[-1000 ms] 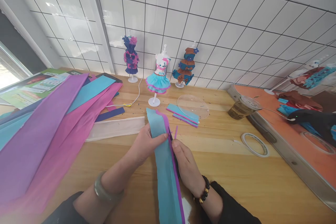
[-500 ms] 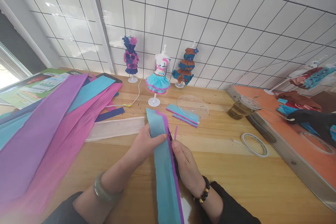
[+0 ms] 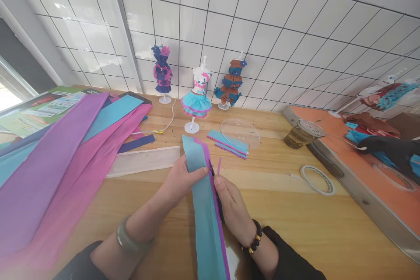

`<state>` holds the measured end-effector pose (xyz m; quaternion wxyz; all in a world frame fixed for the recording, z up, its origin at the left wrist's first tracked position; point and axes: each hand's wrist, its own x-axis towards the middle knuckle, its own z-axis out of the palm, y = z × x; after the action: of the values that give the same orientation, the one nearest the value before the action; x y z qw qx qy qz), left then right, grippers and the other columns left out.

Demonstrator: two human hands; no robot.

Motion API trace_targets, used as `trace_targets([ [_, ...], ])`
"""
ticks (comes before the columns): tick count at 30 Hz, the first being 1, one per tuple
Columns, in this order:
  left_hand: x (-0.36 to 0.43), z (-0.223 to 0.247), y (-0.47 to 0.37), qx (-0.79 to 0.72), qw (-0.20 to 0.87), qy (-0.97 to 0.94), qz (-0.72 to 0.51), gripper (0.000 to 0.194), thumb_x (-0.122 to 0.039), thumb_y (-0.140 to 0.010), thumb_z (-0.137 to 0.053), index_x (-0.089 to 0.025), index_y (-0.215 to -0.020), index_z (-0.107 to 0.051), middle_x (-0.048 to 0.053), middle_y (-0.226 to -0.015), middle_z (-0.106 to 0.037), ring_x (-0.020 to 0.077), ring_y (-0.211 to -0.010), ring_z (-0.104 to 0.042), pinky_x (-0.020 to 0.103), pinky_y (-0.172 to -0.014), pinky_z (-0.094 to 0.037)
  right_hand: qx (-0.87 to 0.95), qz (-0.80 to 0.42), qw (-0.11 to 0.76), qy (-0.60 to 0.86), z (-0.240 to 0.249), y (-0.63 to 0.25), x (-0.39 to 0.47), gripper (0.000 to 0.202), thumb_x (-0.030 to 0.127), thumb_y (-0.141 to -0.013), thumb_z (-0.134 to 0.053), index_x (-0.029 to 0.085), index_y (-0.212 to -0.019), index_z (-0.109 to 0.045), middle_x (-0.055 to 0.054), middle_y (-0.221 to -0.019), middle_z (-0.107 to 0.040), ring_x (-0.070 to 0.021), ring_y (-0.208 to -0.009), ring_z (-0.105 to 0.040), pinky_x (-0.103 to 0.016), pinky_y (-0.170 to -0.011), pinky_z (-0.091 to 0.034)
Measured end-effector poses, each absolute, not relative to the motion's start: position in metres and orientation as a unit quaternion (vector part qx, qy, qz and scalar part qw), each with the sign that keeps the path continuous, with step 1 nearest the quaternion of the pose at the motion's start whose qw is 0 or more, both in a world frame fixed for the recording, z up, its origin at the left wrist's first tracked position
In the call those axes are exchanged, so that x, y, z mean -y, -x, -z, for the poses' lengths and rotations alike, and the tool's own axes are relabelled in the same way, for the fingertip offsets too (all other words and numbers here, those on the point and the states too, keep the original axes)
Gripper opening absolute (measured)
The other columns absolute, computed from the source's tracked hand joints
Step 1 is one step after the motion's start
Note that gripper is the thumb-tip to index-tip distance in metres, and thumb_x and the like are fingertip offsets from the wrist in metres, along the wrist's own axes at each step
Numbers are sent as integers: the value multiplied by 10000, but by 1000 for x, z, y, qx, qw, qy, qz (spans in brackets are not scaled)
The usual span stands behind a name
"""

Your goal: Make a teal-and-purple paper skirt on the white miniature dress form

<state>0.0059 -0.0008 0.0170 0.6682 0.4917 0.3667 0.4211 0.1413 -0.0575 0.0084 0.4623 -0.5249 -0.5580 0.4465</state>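
Observation:
My left hand [image 3: 183, 177] pinches a long turquoise crepe-paper strip [image 3: 206, 214] near its upper end, thumb on top and fingers underneath. A purple border [image 3: 218, 218] runs down the strip's right side. My right hand [image 3: 232, 201] is closed around dark scissors [image 3: 213, 171], mostly hidden by my fingers, with the blades along the purple border beside my left thumb. A thin purple offcut [image 3: 219, 165] lies just beyond the blades. Farther back rest several folded turquoise strips with purple edges [image 3: 228, 142].
Three small dressed mannequins [image 3: 196, 104] stand by the tiled wall. Purple, pink and blue paper sheets [image 3: 65, 153] cover the left. A white strip [image 3: 144, 162], a clear lid [image 3: 240, 133], a lidded cup [image 3: 302, 134] and a tape roll [image 3: 317, 180] lie around. An orange-topped case [image 3: 357, 162] stands right.
The whole view has shifted very slightly. Both hands, the strip and the scissors keep nearly the same positions.

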Motion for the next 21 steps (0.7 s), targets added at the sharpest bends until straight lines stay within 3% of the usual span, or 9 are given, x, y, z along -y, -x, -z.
trace_targets([
  [21,0,-20,-4,-369,697,-461,-408,258,-312,-716,-685,-168,-908,-592,28,-829,-635,175,-772,-582,283,-688,-471,574,-428,448,534,-6,-142,57,354,404,-929,-325,210,-633,-313,45,-615,-300,-111,-566,-283,-241,-527,-277],
])
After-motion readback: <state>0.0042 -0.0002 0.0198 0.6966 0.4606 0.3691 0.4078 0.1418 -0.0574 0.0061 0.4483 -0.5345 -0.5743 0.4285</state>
